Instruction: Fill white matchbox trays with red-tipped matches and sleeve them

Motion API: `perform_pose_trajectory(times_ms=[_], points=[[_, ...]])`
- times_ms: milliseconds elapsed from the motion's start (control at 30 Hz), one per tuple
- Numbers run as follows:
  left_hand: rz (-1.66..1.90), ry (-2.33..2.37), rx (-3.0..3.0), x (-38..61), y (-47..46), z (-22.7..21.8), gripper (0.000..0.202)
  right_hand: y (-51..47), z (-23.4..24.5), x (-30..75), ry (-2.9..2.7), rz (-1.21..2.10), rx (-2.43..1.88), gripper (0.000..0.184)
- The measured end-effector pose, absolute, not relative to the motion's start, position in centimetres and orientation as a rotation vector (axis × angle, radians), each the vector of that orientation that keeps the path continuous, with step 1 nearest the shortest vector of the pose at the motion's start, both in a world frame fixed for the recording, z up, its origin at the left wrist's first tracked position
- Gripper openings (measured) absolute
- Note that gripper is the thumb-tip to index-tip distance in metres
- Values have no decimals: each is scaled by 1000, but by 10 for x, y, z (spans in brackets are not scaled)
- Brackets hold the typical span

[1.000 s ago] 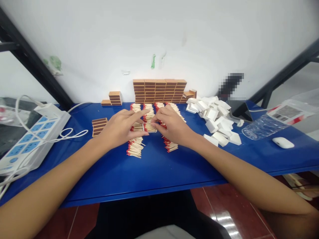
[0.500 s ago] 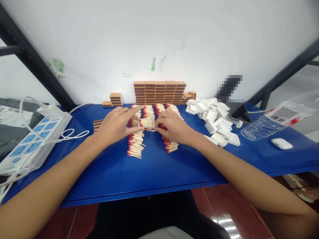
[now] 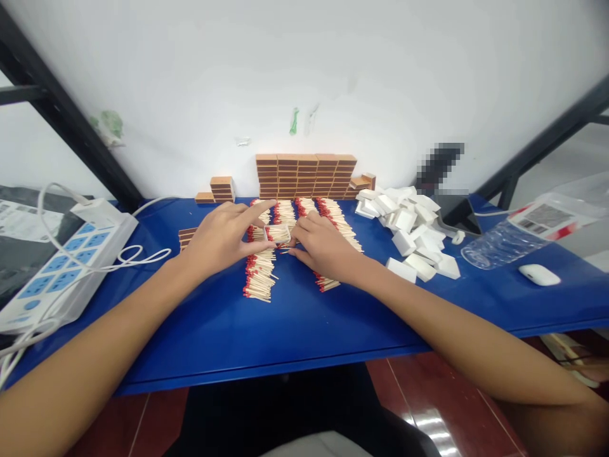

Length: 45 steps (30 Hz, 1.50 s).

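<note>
My left hand grips the left end of a small white matchbox tray between thumb and fingers. Wooden matches with red heads lie inside the tray. My right hand is at the tray's right end, its fingers bent and drawn together. A few loose matches show by its fingertips, but what it pinches is hidden. Under and around both hands, long rows of red-headed matches run across the blue table. Another row of matches passes behind my right hand.
Brown matchboxes are stacked against the wall, with smaller stacks to the left. A heap of white trays lies right, near a clear plastic bottle and a white earbud case. A power strip with cables stands left.
My right hand has moved a little left, closer to the tray and the loose matches beneath it. My left hand keeps its hold on the tray in nearly the same place.
</note>
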<state>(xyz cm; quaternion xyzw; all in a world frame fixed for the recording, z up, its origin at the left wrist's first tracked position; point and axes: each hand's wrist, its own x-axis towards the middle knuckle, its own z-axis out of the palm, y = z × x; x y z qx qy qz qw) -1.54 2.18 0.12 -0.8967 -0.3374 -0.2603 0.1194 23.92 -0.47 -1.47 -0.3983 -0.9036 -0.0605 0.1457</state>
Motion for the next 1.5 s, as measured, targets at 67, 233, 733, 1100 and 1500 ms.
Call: perform_pose_trajectory(times_ms=[67,233,733,1100,1500], points=[[-766,-982,-2626,-16,22,1,74,-4,-15,239,-2589,-188,-1146,14],[-766,-988,-2634,-16,22,1,75,-2,-16,240,-2651,-177,-1128,14],[-681,-944,-2699,-7,12,4,71,-15,9,246,-2476,-94,-1076,15],[-728,-905,-2702,-5,9,3,70,-15,9,245,-2471,-101,-1103,14],[-706,-937,-2597,-19,24,0,74,-12,-2,248,-2636,-10,-994,16]])
